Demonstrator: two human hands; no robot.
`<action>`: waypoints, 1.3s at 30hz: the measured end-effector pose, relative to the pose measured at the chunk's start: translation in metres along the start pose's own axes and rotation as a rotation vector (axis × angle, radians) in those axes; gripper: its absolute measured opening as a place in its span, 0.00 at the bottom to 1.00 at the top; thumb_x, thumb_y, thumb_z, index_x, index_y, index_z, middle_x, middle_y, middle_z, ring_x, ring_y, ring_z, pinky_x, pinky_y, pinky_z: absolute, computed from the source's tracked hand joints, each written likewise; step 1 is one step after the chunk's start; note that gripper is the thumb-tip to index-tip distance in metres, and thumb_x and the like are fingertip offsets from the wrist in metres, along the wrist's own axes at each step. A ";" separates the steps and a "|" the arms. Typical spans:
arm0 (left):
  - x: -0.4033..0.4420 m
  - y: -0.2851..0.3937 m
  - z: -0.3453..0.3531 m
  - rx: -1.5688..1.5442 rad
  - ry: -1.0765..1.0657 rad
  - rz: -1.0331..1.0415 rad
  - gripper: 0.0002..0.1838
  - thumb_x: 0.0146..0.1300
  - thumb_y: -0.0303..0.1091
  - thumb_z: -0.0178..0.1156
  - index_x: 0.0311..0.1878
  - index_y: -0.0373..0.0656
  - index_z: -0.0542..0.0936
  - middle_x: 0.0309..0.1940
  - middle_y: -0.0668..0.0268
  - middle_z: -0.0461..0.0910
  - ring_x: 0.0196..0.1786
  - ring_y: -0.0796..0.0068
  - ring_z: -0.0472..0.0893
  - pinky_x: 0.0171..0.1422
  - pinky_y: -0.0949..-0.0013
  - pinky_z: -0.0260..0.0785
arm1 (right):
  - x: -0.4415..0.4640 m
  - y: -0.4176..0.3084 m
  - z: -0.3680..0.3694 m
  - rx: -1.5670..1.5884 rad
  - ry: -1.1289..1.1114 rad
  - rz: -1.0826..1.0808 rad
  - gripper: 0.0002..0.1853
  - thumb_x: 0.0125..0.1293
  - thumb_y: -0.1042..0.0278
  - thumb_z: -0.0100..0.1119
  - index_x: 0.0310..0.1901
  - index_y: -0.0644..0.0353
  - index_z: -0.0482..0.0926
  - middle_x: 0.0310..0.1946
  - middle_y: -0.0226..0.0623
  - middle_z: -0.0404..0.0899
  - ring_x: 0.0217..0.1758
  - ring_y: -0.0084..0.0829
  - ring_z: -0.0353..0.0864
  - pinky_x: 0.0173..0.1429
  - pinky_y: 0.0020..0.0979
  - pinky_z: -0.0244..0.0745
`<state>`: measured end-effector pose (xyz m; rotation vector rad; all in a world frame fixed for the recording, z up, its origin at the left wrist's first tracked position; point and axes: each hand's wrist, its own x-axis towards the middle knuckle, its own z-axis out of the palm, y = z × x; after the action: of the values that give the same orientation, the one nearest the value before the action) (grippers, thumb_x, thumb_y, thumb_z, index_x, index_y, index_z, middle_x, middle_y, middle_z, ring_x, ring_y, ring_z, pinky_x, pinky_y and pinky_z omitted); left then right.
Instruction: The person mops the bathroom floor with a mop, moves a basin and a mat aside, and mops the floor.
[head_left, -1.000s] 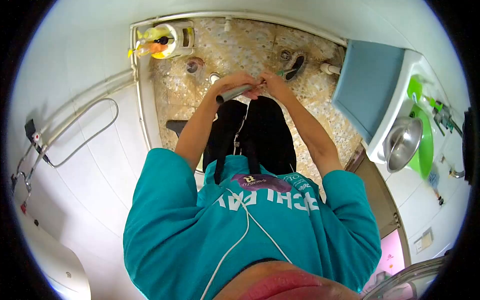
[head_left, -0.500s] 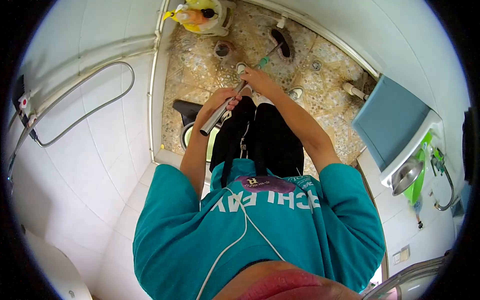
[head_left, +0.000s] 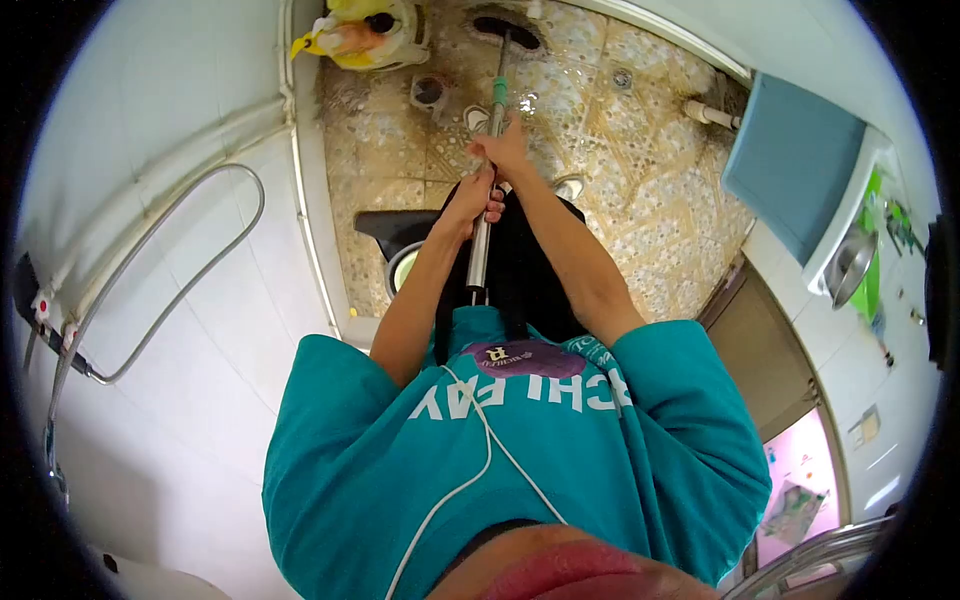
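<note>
A long-handled floor brush (head_left: 480,250) runs away from my body across the floor, with a silver metal pole and a green collar. Its dark oval head (head_left: 505,32) rests on the wet tiles near the far wall. My left hand (head_left: 472,203) is wrapped round the pole close to my waist. Farther along, my right hand (head_left: 502,150) grips the same pole, just short of the green collar. The pole's near end reaches my shirt. Part of the pole is hidden by my fingers.
A floor hole (head_left: 428,92) lies left of the brush, near a yellow-and-white container (head_left: 365,38). A small drain (head_left: 622,78) and a white pipe (head_left: 710,115) are at right. A blue panel (head_left: 795,165) adjoins the sink. A shower hose (head_left: 180,290) hangs left.
The brush head has moved left and farther away, and the pole has swung to point nearly straight ahead. Both hands have shifted with it, and more of the floor looks wet.
</note>
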<state>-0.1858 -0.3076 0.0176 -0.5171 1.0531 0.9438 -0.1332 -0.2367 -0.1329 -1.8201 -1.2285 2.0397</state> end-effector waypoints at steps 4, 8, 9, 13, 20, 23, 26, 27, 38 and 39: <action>0.008 -0.030 0.015 0.010 -0.007 -0.030 0.17 0.70 0.50 0.41 0.32 0.46 0.60 0.15 0.74 0.55 0.14 0.85 0.56 0.15 0.80 0.50 | -0.006 0.016 -0.028 0.490 -0.262 0.506 0.08 0.61 0.75 0.56 0.30 0.65 0.66 0.17 0.30 0.63 0.14 0.21 0.57 0.15 0.24 0.53; 0.014 -0.083 0.033 0.122 0.064 -0.095 0.15 0.70 0.47 0.39 0.31 0.47 0.59 0.15 0.74 0.54 0.14 0.84 0.55 0.16 0.77 0.51 | -0.031 0.058 -0.068 0.511 -0.204 0.485 0.13 0.62 0.70 0.56 0.25 0.68 0.66 0.16 0.37 0.68 0.17 0.27 0.70 0.19 0.28 0.63; 0.013 -0.100 0.037 0.134 0.074 -0.105 0.15 0.70 0.47 0.39 0.31 0.47 0.59 0.15 0.74 0.54 0.14 0.84 0.55 0.16 0.77 0.51 | -0.043 0.064 -0.078 0.454 -0.185 0.467 0.11 0.62 0.72 0.56 0.27 0.64 0.65 0.16 0.32 0.64 0.15 0.24 0.64 0.17 0.26 0.57; 0.022 -0.157 0.053 0.167 0.039 -0.154 0.15 0.67 0.47 0.43 0.31 0.47 0.59 0.15 0.73 0.55 0.14 0.84 0.57 0.17 0.77 0.52 | -0.081 0.091 -0.130 0.411 -0.061 0.415 0.11 0.62 0.72 0.56 0.27 0.60 0.63 0.14 0.27 0.58 0.13 0.20 0.58 0.16 0.23 0.50; 0.007 -0.220 0.064 0.367 0.007 -0.354 0.17 0.66 0.48 0.48 0.33 0.44 0.62 0.15 0.73 0.57 0.14 0.83 0.58 0.15 0.80 0.51 | -0.150 0.140 -0.189 0.659 0.075 0.498 0.15 0.64 0.68 0.52 0.22 0.57 0.60 0.13 0.27 0.56 0.12 0.21 0.55 0.15 0.24 0.51; 0.025 -0.229 0.050 0.365 -0.077 -0.281 0.19 0.66 0.49 0.49 0.30 0.43 0.63 0.15 0.73 0.57 0.13 0.83 0.59 0.14 0.80 0.51 | -0.145 0.145 -0.202 0.735 0.070 0.546 0.15 0.64 0.68 0.50 0.22 0.57 0.58 0.13 0.27 0.56 0.13 0.22 0.54 0.15 0.24 0.51; 0.025 -0.219 0.029 0.379 -0.030 -0.305 0.17 0.66 0.46 0.47 0.28 0.43 0.64 0.14 0.72 0.59 0.13 0.84 0.60 0.13 0.80 0.50 | -0.140 0.146 -0.186 0.739 0.118 0.659 0.17 0.64 0.69 0.48 0.21 0.55 0.55 0.13 0.28 0.54 0.13 0.22 0.54 0.15 0.25 0.52; 0.020 -0.214 0.019 0.350 -0.015 -0.298 0.17 0.66 0.46 0.47 0.28 0.43 0.64 0.14 0.72 0.59 0.13 0.84 0.60 0.13 0.80 0.50 | -0.142 0.145 -0.176 0.597 0.073 0.622 0.15 0.65 0.68 0.47 0.20 0.58 0.59 0.13 0.32 0.59 0.14 0.25 0.59 0.16 0.28 0.56; -0.061 -0.157 -0.118 -0.272 -0.010 -0.160 0.18 0.65 0.49 0.54 0.32 0.43 0.66 0.17 0.74 0.60 0.14 0.87 0.57 0.14 0.81 0.46 | -0.137 0.108 0.007 0.049 -0.345 0.693 0.14 0.65 0.71 0.39 0.26 0.72 0.69 0.16 0.49 0.72 0.20 0.40 0.74 0.26 0.38 0.72; -0.066 -0.164 -0.134 -0.376 -0.025 -0.175 0.18 0.65 0.49 0.54 0.33 0.43 0.66 0.17 0.74 0.60 0.14 0.87 0.56 0.14 0.81 0.46 | -0.135 0.124 0.022 0.119 -0.334 0.743 0.12 0.65 0.72 0.39 0.27 0.71 0.67 0.17 0.49 0.73 0.20 0.40 0.74 0.25 0.38 0.72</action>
<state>-0.1245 -0.5201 0.0079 -0.8914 0.7944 0.9928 -0.0692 -0.4087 -0.1115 -2.1460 -0.4677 2.8087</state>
